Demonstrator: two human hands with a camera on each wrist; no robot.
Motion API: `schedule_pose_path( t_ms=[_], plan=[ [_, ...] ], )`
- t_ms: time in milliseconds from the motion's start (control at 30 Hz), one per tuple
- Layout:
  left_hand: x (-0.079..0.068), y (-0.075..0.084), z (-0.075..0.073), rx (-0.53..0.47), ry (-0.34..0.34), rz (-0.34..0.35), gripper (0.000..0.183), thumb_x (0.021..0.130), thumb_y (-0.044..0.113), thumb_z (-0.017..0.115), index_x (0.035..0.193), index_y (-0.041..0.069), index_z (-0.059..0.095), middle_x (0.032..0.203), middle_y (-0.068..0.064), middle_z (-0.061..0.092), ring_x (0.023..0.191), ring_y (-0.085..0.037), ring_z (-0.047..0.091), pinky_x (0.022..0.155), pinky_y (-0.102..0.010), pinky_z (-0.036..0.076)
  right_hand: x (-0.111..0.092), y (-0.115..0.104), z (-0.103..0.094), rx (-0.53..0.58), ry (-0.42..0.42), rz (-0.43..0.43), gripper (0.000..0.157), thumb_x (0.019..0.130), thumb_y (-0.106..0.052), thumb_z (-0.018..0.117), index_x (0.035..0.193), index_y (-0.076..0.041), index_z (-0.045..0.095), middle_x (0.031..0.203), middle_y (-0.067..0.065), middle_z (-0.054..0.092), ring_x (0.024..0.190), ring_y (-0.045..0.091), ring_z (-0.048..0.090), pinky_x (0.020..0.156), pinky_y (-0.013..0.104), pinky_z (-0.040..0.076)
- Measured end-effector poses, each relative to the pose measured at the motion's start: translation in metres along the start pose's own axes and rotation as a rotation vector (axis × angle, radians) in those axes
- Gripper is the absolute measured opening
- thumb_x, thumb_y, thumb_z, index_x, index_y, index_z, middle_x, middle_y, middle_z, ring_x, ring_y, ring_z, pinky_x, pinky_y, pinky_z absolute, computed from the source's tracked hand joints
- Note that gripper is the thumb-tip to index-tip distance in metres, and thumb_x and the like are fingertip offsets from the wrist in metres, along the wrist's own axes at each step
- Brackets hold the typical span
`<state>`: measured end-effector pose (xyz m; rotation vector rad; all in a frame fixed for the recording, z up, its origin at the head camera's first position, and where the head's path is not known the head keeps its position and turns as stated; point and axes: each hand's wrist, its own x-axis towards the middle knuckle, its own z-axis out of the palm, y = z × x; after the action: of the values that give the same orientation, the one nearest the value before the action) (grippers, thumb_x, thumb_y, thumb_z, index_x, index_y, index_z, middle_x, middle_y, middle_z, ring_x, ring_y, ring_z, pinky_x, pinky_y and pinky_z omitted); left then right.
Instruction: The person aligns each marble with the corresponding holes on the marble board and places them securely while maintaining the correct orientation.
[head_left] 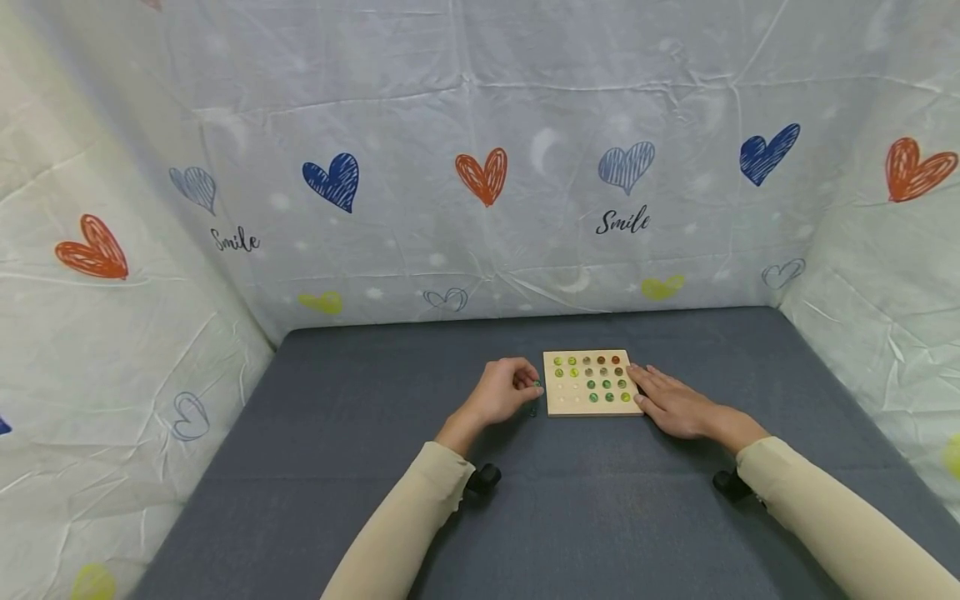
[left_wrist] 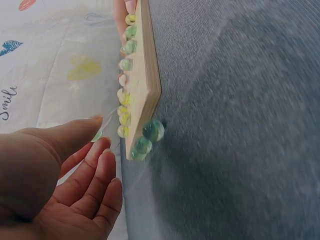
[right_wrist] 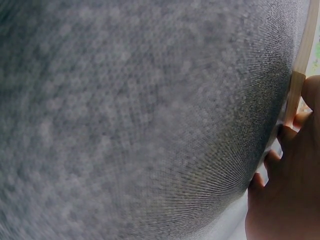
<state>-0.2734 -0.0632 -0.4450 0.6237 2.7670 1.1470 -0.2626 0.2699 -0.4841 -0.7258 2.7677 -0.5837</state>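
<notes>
A pale wooden board (head_left: pixel 568 393) with rows of hollows lies on the dark cloth. Yellow, green, clear and reddish-brown marbles sit in most hollows; those at its near left corner are bare. At the board's left edge my left hand (head_left: pixel 501 390) pinches a green marble (left_wrist: pixel 97 135) between thumb and forefinger, its other fingers loosely bent. Several darker green marbles (left_wrist: pixel 153 130) rest on the cloth beside that edge. My right hand (head_left: pixel 678 408) lies against the board's right side with fingers extended; in the right wrist view its fingers touch the wooden edge (right_wrist: pixel 296 95).
A dark grey cloth (head_left: pixel 615 517) covers the table. Behind and on both sides hang white curtains (head_left: pixel 405 125) printed with hearts and lettering. Each wrist carries a black camera (head_left: pixel 483 478) below a beige sleeve (head_left: pixel 405 517).
</notes>
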Motion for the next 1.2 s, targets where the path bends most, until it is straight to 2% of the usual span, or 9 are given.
schedule_pose_path(
  t_ms=[367,700,1000,1200],
  plan=[
    [0.011,0.007,0.012,0.003,-0.030,0.002,0.008,0.096,0.011,0.074,0.101,0.006,0.070,0.089,-0.003,0.066,0.078,-0.014,0.060,0.069,-0.028,0.050,0.000,0.000,0.001,-0.001,-0.001,0.001,0.061,0.113,-0.032,0.035,0.163,-0.001,0.016,0.169,0.021,0.014,0.154,0.045,0.010,0.121,0.061,0.014],
    [0.020,0.010,0.022,0.024,-0.036,0.033,0.008,0.095,0.011,0.075,0.100,0.006,0.071,0.088,-0.002,0.066,0.077,-0.011,0.059,0.071,-0.027,0.050,0.000,0.000,0.000,-0.005,-0.001,-0.012,0.061,0.114,-0.033,0.034,0.162,0.000,0.016,0.169,0.021,0.014,0.154,0.046,0.010,0.121,0.061,0.014],
    [0.030,0.017,0.029,0.034,-0.046,0.024,0.008,0.095,0.011,0.075,0.100,0.006,0.070,0.089,-0.003,0.066,0.079,-0.013,0.059,0.072,-0.028,0.050,-0.001,-0.001,-0.001,0.002,-0.010,-0.007,0.062,0.114,-0.033,0.034,0.163,0.000,0.015,0.169,0.021,0.013,0.154,0.046,0.009,0.121,0.060,0.013],
    [0.035,0.020,0.036,0.045,-0.027,0.000,0.008,0.094,0.010,0.075,0.099,0.006,0.070,0.088,-0.003,0.065,0.078,-0.013,0.059,0.070,-0.027,0.050,-0.001,-0.002,-0.001,-0.003,-0.006,-0.007,0.061,0.114,-0.031,0.035,0.162,0.000,0.015,0.169,0.022,0.013,0.154,0.046,0.010,0.121,0.060,0.014]
  ],
)
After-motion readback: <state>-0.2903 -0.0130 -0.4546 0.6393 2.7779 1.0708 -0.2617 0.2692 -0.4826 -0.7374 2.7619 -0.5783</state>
